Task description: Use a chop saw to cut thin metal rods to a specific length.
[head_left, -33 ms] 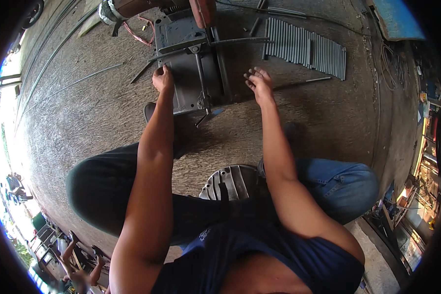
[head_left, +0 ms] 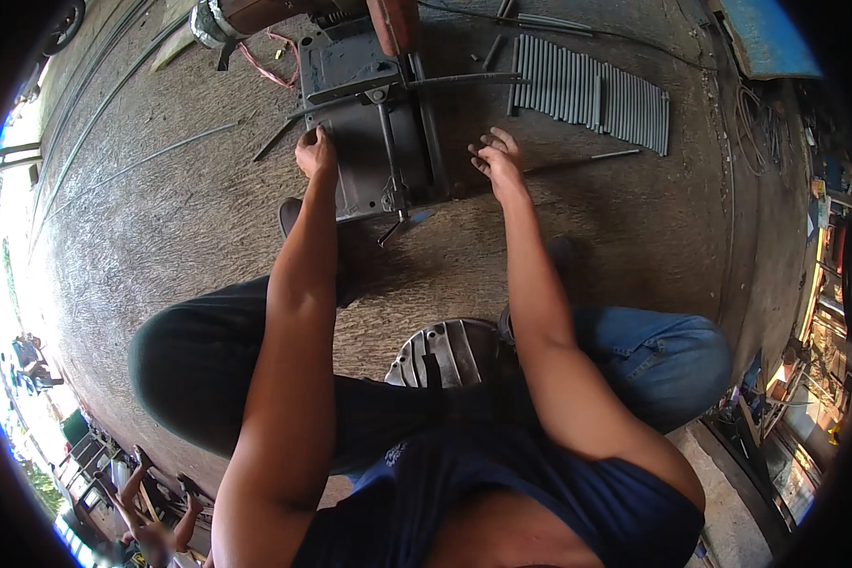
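Observation:
A cut-off saw with a flat dark metal base stands on the floor in front of me. My left hand is at the left edge of that base, its fingers curled together; whatever they may hold is hidden. Right of the base, my right hand hovers with its fingers apart and nothing in them. The saw's clamp screw runs toward me over the base and ends in a small crank. Beyond both hands, a dark metal bar sticks out to the right of the saw.
Short grey rods lie side by side in a row at the far right. A single rod lies nearer. Long thin rods stretch across the floor at left. A ribbed metal casing sits between my legs.
My right hand has shifted very slightly to the left, its fingers a little changed in pose. My left hand and the saw look the same.

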{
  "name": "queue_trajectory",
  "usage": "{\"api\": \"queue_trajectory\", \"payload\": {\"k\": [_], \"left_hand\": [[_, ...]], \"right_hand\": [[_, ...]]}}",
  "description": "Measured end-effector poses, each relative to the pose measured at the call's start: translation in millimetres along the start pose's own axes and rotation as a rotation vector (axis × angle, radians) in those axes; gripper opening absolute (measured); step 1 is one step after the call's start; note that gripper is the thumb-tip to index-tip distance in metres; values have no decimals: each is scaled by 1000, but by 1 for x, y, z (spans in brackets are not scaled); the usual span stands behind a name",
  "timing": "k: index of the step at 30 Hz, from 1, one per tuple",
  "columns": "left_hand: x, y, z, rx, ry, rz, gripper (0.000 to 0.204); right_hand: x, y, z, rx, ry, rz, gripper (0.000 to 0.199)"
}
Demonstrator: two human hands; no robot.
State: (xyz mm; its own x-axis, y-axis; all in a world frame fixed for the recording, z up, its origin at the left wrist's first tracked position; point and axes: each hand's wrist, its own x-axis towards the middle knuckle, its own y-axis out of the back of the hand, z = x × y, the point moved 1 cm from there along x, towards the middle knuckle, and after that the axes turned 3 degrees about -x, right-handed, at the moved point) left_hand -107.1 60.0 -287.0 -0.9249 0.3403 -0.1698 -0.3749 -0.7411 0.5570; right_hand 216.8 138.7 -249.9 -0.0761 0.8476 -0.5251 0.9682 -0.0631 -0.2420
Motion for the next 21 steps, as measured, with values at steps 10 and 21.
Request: {"api": "queue_trajectory", "payload": {"k": [10,21], "left_hand": [[11,-25,-1,-1003,419,-72,30],[36,-40,28,-1215,688,183,18]], "right_hand": [[78,-48,-4,455,-359,34,18],[108,-81,-6,492,-320,-6,36]]}}
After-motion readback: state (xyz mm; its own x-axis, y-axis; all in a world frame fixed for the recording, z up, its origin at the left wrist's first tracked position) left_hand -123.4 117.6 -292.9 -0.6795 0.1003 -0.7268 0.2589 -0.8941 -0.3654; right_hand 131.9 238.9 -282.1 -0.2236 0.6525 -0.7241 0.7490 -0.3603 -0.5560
